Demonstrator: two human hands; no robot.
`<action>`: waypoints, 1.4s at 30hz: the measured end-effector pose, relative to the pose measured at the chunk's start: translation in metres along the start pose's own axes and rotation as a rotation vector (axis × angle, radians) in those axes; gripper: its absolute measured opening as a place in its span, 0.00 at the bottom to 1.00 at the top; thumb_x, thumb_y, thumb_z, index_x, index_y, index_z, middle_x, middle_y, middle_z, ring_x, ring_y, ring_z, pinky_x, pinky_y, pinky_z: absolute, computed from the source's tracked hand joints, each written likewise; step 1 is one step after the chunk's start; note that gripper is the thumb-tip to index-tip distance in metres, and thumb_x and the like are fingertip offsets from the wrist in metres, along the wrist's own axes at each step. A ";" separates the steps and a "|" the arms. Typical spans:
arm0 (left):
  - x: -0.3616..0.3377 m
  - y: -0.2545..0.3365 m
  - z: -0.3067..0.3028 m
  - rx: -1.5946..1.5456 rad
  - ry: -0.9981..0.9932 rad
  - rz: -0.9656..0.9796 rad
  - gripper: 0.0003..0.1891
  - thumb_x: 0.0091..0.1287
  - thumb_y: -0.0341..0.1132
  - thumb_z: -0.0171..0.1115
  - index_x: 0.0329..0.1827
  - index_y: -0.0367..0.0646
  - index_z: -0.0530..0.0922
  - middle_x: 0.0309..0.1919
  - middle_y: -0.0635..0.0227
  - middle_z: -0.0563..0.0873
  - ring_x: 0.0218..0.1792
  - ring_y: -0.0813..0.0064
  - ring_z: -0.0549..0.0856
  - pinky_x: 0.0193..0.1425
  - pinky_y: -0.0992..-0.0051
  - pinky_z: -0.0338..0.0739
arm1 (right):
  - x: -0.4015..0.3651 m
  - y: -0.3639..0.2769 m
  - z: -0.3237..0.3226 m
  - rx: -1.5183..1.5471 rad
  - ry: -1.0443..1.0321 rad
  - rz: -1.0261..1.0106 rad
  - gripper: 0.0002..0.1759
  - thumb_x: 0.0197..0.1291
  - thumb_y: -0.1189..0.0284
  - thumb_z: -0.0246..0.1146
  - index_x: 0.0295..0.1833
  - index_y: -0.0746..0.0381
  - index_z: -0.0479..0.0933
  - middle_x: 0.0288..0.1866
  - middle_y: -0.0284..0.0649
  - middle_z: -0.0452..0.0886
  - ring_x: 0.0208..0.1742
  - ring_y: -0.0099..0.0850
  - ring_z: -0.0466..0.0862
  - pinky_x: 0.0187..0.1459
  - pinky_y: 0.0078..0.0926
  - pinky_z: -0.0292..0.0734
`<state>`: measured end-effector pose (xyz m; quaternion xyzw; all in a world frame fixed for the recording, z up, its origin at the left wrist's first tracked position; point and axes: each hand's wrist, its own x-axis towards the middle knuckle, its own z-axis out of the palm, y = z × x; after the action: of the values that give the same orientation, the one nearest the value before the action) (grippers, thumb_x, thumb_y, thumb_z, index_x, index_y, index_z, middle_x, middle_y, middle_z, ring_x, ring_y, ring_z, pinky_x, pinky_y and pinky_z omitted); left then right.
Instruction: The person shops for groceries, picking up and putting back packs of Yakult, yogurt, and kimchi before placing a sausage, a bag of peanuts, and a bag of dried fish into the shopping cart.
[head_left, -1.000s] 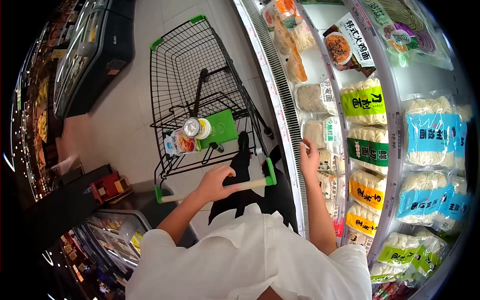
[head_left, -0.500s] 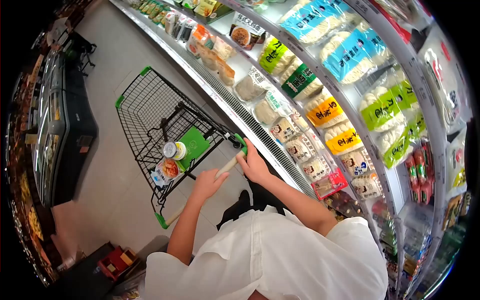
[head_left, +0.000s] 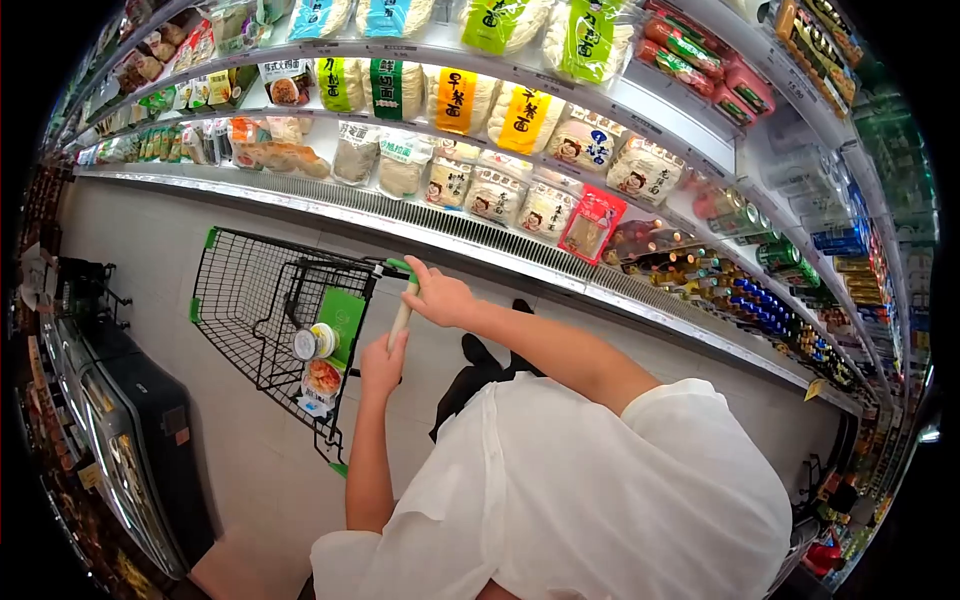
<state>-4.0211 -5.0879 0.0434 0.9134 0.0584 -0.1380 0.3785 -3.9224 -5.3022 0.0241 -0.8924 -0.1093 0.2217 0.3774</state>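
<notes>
A black wire shopping cart (head_left: 245, 290) with green corners stands at the left of centre. My right hand (head_left: 440, 296) is closed round its pale handle (head_left: 401, 318) near the green end by the shelf. Lower on the same handle, my left hand (head_left: 383, 365) is closed too. Inside the cart are a white-lidded round tub (head_left: 304, 345), another round container (head_left: 323, 338) beside it, and a package with a food picture (head_left: 322, 378). A green panel (head_left: 343, 318) is on the cart near the handle.
A chilled shelf (head_left: 330, 197) runs across the top and down the right, holding bagged noodles (head_left: 455, 98), a red packet (head_left: 592, 224) and rows of bottles (head_left: 760, 305). A dark freezer case (head_left: 140, 420) stands at the left. Tiled floor (head_left: 240, 470) lies between.
The view has turned, so the shelf now runs across the top and more shelving shows at the right. Both hands still hold the handle; the cart appears slightly further left.
</notes>
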 end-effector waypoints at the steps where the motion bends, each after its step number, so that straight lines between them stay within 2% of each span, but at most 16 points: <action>1: -0.005 -0.006 0.010 0.007 -0.013 0.009 0.29 0.85 0.56 0.64 0.39 0.33 0.84 0.23 0.49 0.83 0.25 0.48 0.84 0.34 0.53 0.74 | -0.011 0.004 -0.001 0.028 0.011 0.001 0.50 0.83 0.43 0.60 0.96 0.54 0.48 0.61 0.64 0.85 0.54 0.64 0.90 0.56 0.57 0.88; 4: -0.022 -0.007 0.030 0.071 -0.006 0.095 0.29 0.85 0.55 0.65 0.38 0.32 0.84 0.21 0.50 0.81 0.23 0.53 0.79 0.33 0.55 0.73 | -0.043 0.019 -0.005 0.050 0.023 0.008 0.49 0.82 0.45 0.61 0.95 0.54 0.49 0.62 0.63 0.85 0.53 0.63 0.90 0.55 0.57 0.88; 6: -0.033 0.004 0.040 0.039 -0.108 0.020 0.28 0.85 0.56 0.65 0.42 0.34 0.85 0.24 0.46 0.83 0.26 0.42 0.83 0.35 0.52 0.75 | -0.062 0.031 -0.007 0.070 0.045 0.008 0.48 0.82 0.45 0.62 0.95 0.53 0.50 0.62 0.62 0.85 0.53 0.63 0.91 0.55 0.58 0.88; 13: -0.061 0.041 0.087 0.001 -0.118 -0.026 0.28 0.84 0.54 0.67 0.36 0.35 0.79 0.23 0.46 0.81 0.25 0.40 0.82 0.33 0.52 0.74 | -0.107 0.080 -0.027 0.215 0.053 -0.086 0.46 0.83 0.49 0.64 0.95 0.49 0.51 0.66 0.61 0.86 0.55 0.62 0.90 0.57 0.57 0.87; 16: -0.072 0.054 0.109 -0.023 -0.116 -0.068 0.27 0.83 0.54 0.68 0.36 0.36 0.78 0.22 0.46 0.81 0.26 0.38 0.83 0.32 0.51 0.74 | -0.120 0.107 -0.061 0.457 -0.186 -0.088 0.46 0.84 0.50 0.64 0.96 0.50 0.52 0.71 0.62 0.85 0.60 0.60 0.90 0.61 0.53 0.86; 18: -0.076 0.059 0.122 0.029 -0.076 -0.024 0.20 0.82 0.48 0.71 0.41 0.36 0.85 0.23 0.52 0.82 0.22 0.54 0.79 0.31 0.57 0.72 | -0.113 0.159 -0.052 0.666 0.063 -0.081 0.43 0.85 0.51 0.63 0.94 0.55 0.57 0.74 0.61 0.83 0.67 0.56 0.89 0.67 0.48 0.83; 19: -0.078 0.065 0.127 0.025 -0.071 -0.042 0.20 0.82 0.48 0.71 0.41 0.36 0.85 0.23 0.52 0.82 0.22 0.54 0.79 0.31 0.57 0.72 | -0.104 0.190 -0.059 0.638 0.193 -0.005 0.41 0.86 0.51 0.62 0.93 0.58 0.60 0.75 0.62 0.83 0.70 0.55 0.87 0.70 0.46 0.81; 21: -0.081 0.079 0.134 0.069 -0.092 -0.059 0.27 0.80 0.55 0.71 0.35 0.39 0.77 0.23 0.47 0.82 0.29 0.36 0.85 0.32 0.48 0.75 | -0.074 0.262 -0.082 0.421 0.473 0.160 0.37 0.87 0.53 0.60 0.88 0.67 0.67 0.78 0.64 0.80 0.77 0.56 0.82 0.79 0.46 0.74; 22: -0.082 0.085 0.139 0.063 -0.093 -0.075 0.27 0.80 0.55 0.71 0.35 0.39 0.77 0.23 0.47 0.82 0.29 0.36 0.85 0.32 0.48 0.75 | -0.056 0.314 -0.091 0.149 0.539 0.282 0.36 0.85 0.57 0.63 0.86 0.71 0.68 0.82 0.65 0.76 0.81 0.57 0.79 0.81 0.47 0.72; 24: -0.085 0.098 0.145 0.072 -0.082 -0.085 0.28 0.79 0.56 0.73 0.33 0.40 0.76 0.23 0.49 0.82 0.28 0.37 0.84 0.32 0.49 0.75 | -0.030 0.402 -0.122 -0.060 0.630 0.469 0.36 0.76 0.62 0.68 0.82 0.70 0.71 0.84 0.65 0.73 0.83 0.58 0.75 0.83 0.51 0.72; 26: -0.087 0.108 0.151 0.056 -0.095 -0.097 0.28 0.78 0.56 0.74 0.33 0.40 0.76 0.23 0.50 0.82 0.28 0.38 0.84 0.32 0.49 0.75 | -0.014 0.455 -0.150 -0.316 0.723 0.633 0.33 0.74 0.63 0.67 0.78 0.68 0.76 0.80 0.66 0.77 0.80 0.59 0.80 0.80 0.54 0.75; 28: -0.093 0.118 0.162 0.039 -0.102 -0.112 0.28 0.77 0.56 0.75 0.32 0.40 0.76 0.23 0.51 0.82 0.27 0.38 0.84 0.32 0.50 0.75 | 0.005 0.495 -0.200 -0.392 0.279 0.837 0.30 0.73 0.60 0.66 0.75 0.65 0.80 0.75 0.64 0.83 0.74 0.59 0.86 0.77 0.56 0.79; 34: -0.099 0.146 0.180 -0.061 -0.154 -0.169 0.27 0.72 0.55 0.80 0.30 0.41 0.78 0.23 0.53 0.83 0.26 0.42 0.84 0.31 0.53 0.77 | 0.016 0.620 -0.192 -0.642 0.286 0.726 0.29 0.74 0.56 0.64 0.73 0.63 0.83 0.72 0.59 0.87 0.69 0.59 0.89 0.71 0.60 0.82; 35: -0.100 0.149 0.185 -0.063 -0.151 -0.177 0.27 0.72 0.55 0.80 0.30 0.41 0.78 0.23 0.53 0.83 0.26 0.42 0.84 0.31 0.53 0.77 | 0.018 0.653 -0.178 -0.697 0.422 0.673 0.29 0.74 0.57 0.64 0.72 0.64 0.83 0.70 0.60 0.88 0.68 0.60 0.90 0.68 0.60 0.84; 38: -0.106 0.156 0.192 -0.092 -0.172 -0.174 0.27 0.71 0.55 0.80 0.30 0.41 0.78 0.23 0.54 0.83 0.26 0.44 0.85 0.31 0.53 0.77 | 0.013 0.602 -0.195 -0.610 0.339 0.659 0.28 0.74 0.57 0.65 0.70 0.65 0.84 0.67 0.60 0.89 0.65 0.61 0.90 0.65 0.59 0.86; 42: -0.115 0.156 0.198 -0.061 -0.195 -0.124 0.28 0.70 0.56 0.81 0.30 0.43 0.77 0.22 0.56 0.82 0.27 0.46 0.85 0.31 0.54 0.78 | 0.007 0.606 -0.181 -0.683 0.447 0.548 0.22 0.77 0.59 0.63 0.63 0.65 0.87 0.61 0.60 0.91 0.62 0.60 0.92 0.62 0.57 0.88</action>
<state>-4.1389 -5.3385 0.0495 0.8783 0.0822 -0.2474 0.4008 -3.8126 -5.8315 -0.3037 -0.9868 0.1469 0.0673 0.0053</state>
